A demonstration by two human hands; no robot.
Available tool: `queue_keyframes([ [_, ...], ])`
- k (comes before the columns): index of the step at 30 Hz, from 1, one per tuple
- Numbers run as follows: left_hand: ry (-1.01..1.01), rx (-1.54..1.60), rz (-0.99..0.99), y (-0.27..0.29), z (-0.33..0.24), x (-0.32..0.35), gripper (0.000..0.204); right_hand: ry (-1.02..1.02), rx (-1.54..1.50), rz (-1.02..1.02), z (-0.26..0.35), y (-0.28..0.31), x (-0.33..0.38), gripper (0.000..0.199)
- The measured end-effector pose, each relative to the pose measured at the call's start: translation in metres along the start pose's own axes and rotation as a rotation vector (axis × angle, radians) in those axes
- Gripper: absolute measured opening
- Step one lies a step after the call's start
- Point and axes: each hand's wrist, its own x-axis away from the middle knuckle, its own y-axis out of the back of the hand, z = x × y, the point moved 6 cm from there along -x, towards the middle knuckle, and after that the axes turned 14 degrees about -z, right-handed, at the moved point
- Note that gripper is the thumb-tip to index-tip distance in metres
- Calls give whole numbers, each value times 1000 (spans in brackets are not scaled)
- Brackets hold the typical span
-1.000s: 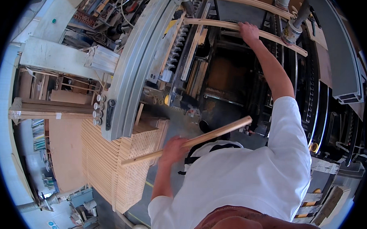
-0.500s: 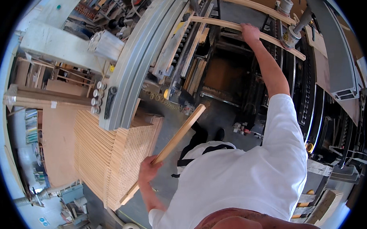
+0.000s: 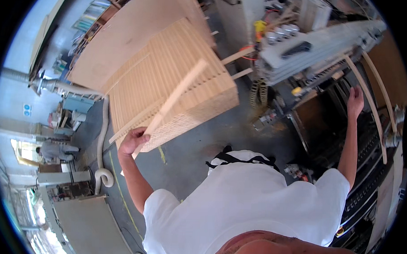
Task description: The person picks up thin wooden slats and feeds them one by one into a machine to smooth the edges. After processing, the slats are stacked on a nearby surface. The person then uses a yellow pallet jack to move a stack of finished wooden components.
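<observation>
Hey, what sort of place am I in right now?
Probably a woodworking shop: there's a large wood stack, a wooden strip in your left hand, and a big machine over to your right.

Held strip: pale blond, left of centre
Stacked slats: blond, close parallel stripes; end face speckled
Panel: plain light tan, upper left
Shirt: plain white, lower centre
Floor: grey; yellow line lower left
Cabinet: blue-green, left
</observation>
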Motion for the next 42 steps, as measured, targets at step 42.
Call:
queue_keyframes([
  [42,-848,72,96,-247,19,-26,29,-593,725,-262,-8,381,595,32],
])
